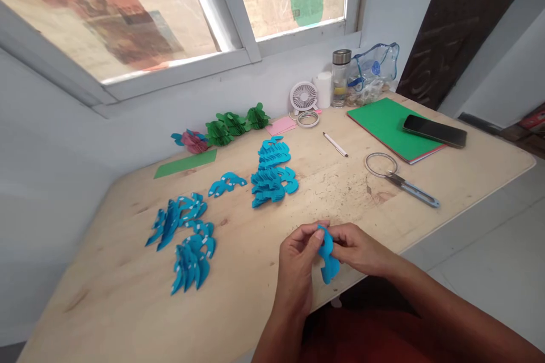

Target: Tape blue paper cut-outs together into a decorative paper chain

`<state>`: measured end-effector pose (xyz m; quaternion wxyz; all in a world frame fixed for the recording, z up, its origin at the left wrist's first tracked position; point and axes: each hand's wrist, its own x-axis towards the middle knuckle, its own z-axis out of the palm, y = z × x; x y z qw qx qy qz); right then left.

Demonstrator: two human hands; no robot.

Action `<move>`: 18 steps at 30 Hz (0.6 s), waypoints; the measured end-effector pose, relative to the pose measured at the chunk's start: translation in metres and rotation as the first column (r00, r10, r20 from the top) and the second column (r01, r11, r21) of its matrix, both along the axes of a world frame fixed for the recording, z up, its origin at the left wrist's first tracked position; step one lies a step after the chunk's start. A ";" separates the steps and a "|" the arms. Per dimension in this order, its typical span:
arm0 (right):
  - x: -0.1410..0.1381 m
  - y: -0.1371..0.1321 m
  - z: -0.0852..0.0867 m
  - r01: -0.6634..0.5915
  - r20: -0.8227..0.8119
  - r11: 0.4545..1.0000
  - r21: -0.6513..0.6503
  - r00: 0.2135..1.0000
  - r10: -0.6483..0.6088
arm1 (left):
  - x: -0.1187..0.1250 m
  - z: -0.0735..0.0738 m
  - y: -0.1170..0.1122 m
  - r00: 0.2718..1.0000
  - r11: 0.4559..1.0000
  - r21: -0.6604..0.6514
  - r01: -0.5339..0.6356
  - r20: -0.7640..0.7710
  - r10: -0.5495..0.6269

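Note:
My left hand (298, 264) and my right hand (360, 248) meet near the table's front edge, both pinching a curved blue paper cutout (327, 258) held upright between the fingertips. A stack of flat blue cutouts (272, 176) lies in the middle of the wooden table (128, 306). Two fanned bundles of blue cutouts with white tabs (187, 232) lie to the left. One small blue piece (227, 183) lies between them.
Green folded paper shapes (236, 123) and a pink-and-blue one (191, 140) sit by the wall, with a green strip (185, 163). Further right: pink notes (281, 125), tape roll (307, 119), small fan (304, 96), pen (335, 144), snips (413, 187), a ring (380, 164), green folder (389, 125), phone (434, 131).

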<state>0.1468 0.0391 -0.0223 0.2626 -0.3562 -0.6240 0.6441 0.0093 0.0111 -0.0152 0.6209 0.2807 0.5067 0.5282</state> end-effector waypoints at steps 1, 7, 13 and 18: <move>0.004 0.002 0.000 -0.019 0.031 0.999 0.030 0.999 0.018 | 0.002 -0.001 0.002 1.000 1.000 -0.011 -0.017 0.007 0.018; 0.072 0.039 0.004 0.282 0.306 0.873 0.399 0.856 -0.416 | 0.003 -0.008 0.007 0.991 0.984 -0.118 -0.134 -0.043 0.130; 0.138 0.078 -0.007 0.176 0.501 0.566 0.806 0.307 -0.809 | 0.006 -0.016 0.010 0.998 0.985 -0.161 -0.068 0.000 0.069; 0.147 0.088 -0.017 0.075 0.531 0.561 0.824 0.241 -0.812 | 0.006 -0.017 0.011 0.998 0.982 -0.177 -0.063 0.000 0.064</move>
